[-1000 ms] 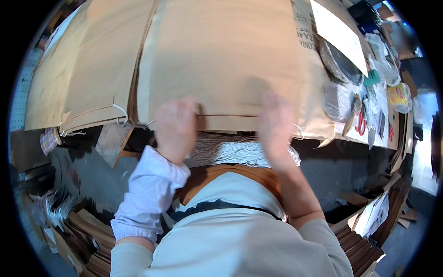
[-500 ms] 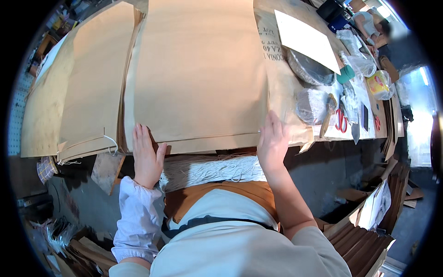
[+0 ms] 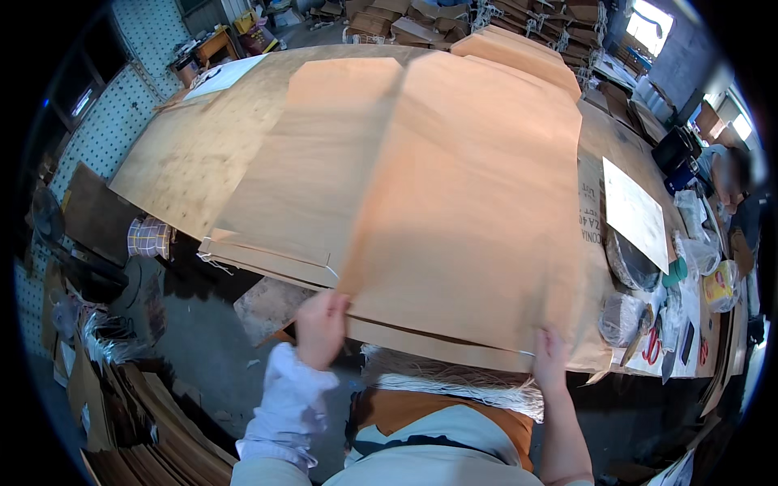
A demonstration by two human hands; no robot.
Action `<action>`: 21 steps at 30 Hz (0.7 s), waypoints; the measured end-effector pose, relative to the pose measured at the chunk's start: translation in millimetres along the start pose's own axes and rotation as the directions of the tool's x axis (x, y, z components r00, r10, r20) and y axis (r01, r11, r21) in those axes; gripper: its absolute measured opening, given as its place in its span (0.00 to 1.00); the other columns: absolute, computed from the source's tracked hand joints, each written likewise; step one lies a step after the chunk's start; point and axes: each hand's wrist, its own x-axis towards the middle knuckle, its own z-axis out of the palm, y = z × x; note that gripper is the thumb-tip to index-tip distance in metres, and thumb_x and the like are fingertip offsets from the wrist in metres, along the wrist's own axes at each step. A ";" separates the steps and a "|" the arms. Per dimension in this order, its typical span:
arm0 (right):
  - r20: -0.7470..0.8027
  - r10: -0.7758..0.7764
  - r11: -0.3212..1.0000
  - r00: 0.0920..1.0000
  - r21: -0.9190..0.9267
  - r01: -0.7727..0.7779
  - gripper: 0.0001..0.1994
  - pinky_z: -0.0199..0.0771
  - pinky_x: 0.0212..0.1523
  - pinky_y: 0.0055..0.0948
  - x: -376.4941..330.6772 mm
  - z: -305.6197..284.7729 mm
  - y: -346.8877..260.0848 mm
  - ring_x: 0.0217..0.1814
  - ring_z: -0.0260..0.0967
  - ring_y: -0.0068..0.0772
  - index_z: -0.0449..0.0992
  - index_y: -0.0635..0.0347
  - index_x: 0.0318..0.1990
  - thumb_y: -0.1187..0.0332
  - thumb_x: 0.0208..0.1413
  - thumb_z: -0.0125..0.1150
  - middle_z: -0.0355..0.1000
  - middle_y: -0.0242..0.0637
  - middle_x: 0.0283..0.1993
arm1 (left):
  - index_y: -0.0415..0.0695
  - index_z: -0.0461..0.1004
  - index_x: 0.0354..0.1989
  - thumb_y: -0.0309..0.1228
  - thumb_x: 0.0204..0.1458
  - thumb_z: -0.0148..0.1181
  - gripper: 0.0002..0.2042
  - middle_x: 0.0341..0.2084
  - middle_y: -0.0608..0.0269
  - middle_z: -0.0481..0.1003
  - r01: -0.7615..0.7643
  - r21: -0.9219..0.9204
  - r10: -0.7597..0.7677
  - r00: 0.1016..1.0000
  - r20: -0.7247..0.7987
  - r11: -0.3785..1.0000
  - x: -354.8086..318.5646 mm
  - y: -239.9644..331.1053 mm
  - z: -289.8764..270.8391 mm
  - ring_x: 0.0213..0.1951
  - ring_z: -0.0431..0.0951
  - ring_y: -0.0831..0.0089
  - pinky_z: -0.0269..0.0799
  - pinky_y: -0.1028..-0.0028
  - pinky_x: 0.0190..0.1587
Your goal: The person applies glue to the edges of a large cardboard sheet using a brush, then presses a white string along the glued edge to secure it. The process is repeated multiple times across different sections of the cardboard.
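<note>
A large brown kraft paper sheet (image 3: 478,211) with a cut far corner is held at its near edge by both my hands. My left hand (image 3: 321,328) is closed on its near left corner, and that side is lifted and slightly smeared by motion. At the near right corner my right hand (image 3: 551,356) pinches the edge, thumb on top. Beneath the near edge, another brown paper layer shows as a strip. To the left lies a stack of similar brown sheets (image 3: 300,178), a white string at its near corner. A hank of white cords (image 3: 454,389) hangs at my waist.
The wooden table (image 3: 194,154) extends left. Along its right side lie a white board (image 3: 634,212), red-handled scissors (image 3: 651,347), a green-lidded container (image 3: 674,271) and plastic bags. Another person (image 3: 724,174) is at the far right. Cardboard stacks (image 3: 154,429) stand at lower left.
Both hands have gone from lying flat on the paper to gripping its near corners. The sheet's left side has risen and swung left over the neighbouring stack. My view has turned and tilted up.
</note>
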 end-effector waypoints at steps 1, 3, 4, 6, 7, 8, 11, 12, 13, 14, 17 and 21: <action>0.028 -0.032 0.999 0.999 0.013 0.032 0.11 0.70 0.44 0.30 7.7 22.0 -5.7 0.41 0.72 0.34 0.72 0.69 0.45 0.73 0.60 0.48 0.74 0.47 0.36 | 0.39 0.73 0.28 0.31 0.56 0.55 0.09 0.18 0.52 0.71 0.035 -0.025 -0.038 0.994 -0.103 0.999 6.9 -5.9 -17.1 0.23 0.73 0.58 0.67 0.66 0.27; 0.008 -0.315 0.942 0.949 0.122 0.312 0.15 0.69 0.31 0.23 25.6 74.3 -23.3 0.29 0.66 0.22 0.70 0.67 0.52 0.67 0.62 0.50 0.68 0.32 0.27 | 0.36 0.73 0.26 0.32 0.56 0.57 0.12 0.16 0.54 0.70 0.131 -0.118 -0.156 0.959 -0.235 0.984 29.2 -48.9 -52.3 0.22 0.65 0.78 0.64 0.71 0.25; 0.250 -0.123 0.937 0.960 0.348 0.029 0.17 0.66 0.24 0.20 31.2 93.3 -58.1 0.23 0.62 0.18 0.67 0.66 0.54 0.66 0.62 0.49 0.64 0.29 0.25 | 0.34 0.73 0.27 0.32 0.56 0.57 0.12 0.17 0.54 0.72 0.188 -0.014 -0.184 0.934 -0.307 0.982 42.8 -88.2 -76.8 0.23 0.63 0.81 0.64 0.72 0.25; 0.471 -0.051 0.811 0.881 0.535 -0.238 0.17 0.63 0.17 0.17 51.3 147.3 -91.4 0.16 0.60 0.17 0.64 0.65 0.56 0.68 0.61 0.49 0.63 0.28 0.23 | 0.33 0.73 0.28 0.33 0.56 0.57 0.13 0.18 0.52 0.73 0.238 0.117 -0.180 0.910 -0.374 0.964 82.8 -140.9 -115.4 0.22 0.68 0.78 0.65 0.71 0.25; 0.540 -0.080 0.808 0.838 0.527 -0.263 0.18 0.64 0.17 0.18 59.1 168.6 -118.9 0.17 0.62 0.18 0.64 0.65 0.56 0.70 0.60 0.49 0.64 0.29 0.23 | 0.33 0.74 0.28 0.33 0.56 0.56 0.13 0.19 0.52 0.74 0.201 0.171 -0.120 0.911 -0.393 0.964 99.4 -167.8 -133.9 0.22 0.70 0.75 0.66 0.70 0.26; 0.602 -0.109 0.806 0.791 0.520 -0.284 0.18 0.64 0.18 0.18 66.2 186.7 -146.5 0.19 0.64 0.19 0.64 0.66 0.56 0.73 0.58 0.49 0.65 0.31 0.24 | 0.32 0.74 0.29 0.34 0.56 0.56 0.13 0.20 0.51 0.75 0.160 0.225 -0.056 0.911 -0.408 0.961 116.3 -190.9 -149.9 0.21 0.72 0.72 0.67 0.69 0.27; 0.606 -0.093 0.784 0.790 0.533 -0.317 0.21 0.68 0.20 0.21 72.5 239.0 -184.8 0.21 0.67 0.22 0.60 0.66 0.58 0.76 0.55 0.49 0.67 0.34 0.24 | 0.34 0.76 0.31 0.38 0.54 0.56 0.15 0.24 0.50 0.78 0.225 0.252 -0.136 0.935 -0.326 0.941 159.2 -259.3 -193.5 0.27 0.78 0.63 0.72 0.65 0.34; 0.600 -0.046 0.798 0.799 0.503 -0.332 0.22 0.68 0.20 0.22 70.2 245.4 -193.2 0.21 0.67 0.22 0.59 0.66 0.59 0.76 0.55 0.50 0.67 0.35 0.24 | 0.35 0.76 0.32 0.39 0.53 0.57 0.16 0.25 0.49 0.78 0.316 0.363 -0.184 0.917 -0.354 0.877 165.8 -272.9 -194.9 0.28 0.78 0.60 0.72 0.64 0.35; 0.591 0.005 0.811 0.806 0.470 -0.350 0.23 0.69 0.21 0.22 68.4 245.6 -196.8 0.21 0.67 0.23 0.58 0.66 0.60 0.76 0.55 0.50 0.67 0.36 0.25 | 0.35 0.76 0.34 0.41 0.52 0.58 0.17 0.26 0.48 0.78 0.400 0.463 -0.228 0.895 -0.384 0.791 170.4 -281.0 -193.2 0.29 0.78 0.57 0.72 0.62 0.36; 0.641 -0.097 0.818 0.761 0.487 -0.305 0.26 0.71 0.24 0.24 58.7 240.7 -189.0 0.23 0.68 0.25 0.54 0.65 0.62 0.75 0.55 0.52 0.67 0.37 0.26 | 0.36 0.77 0.35 0.42 0.50 0.58 0.18 0.27 0.47 0.78 0.479 0.552 -0.271 0.867 -0.418 0.682 170.1 -285.8 -190.4 0.30 0.78 0.54 0.73 0.61 0.37; 0.711 -0.466 0.875 0.527 0.459 0.154 0.27 0.75 0.38 0.34 29.2 144.2 -160.9 0.35 0.73 0.37 0.58 0.61 0.61 0.70 0.54 0.58 0.71 0.46 0.36 | 0.43 0.72 0.49 0.45 0.48 0.60 0.23 0.42 0.49 0.75 0.520 0.740 -0.022 0.824 -0.566 0.426 170.4 -221.2 -144.5 0.44 0.73 0.51 0.69 0.62 0.48; 0.682 -0.185 0.968 0.708 0.251 0.011 0.11 0.73 0.45 0.32 3.6 -11.5 -68.0 0.43 0.73 0.44 0.76 0.64 0.43 0.72 0.53 0.60 0.74 0.47 0.43 | 0.41 0.74 0.40 0.29 0.51 0.59 0.09 0.38 0.52 0.74 -0.092 0.561 0.265 0.935 -0.236 0.823 109.9 -131.5 -92.2 0.41 0.73 0.53 0.68 0.62 0.44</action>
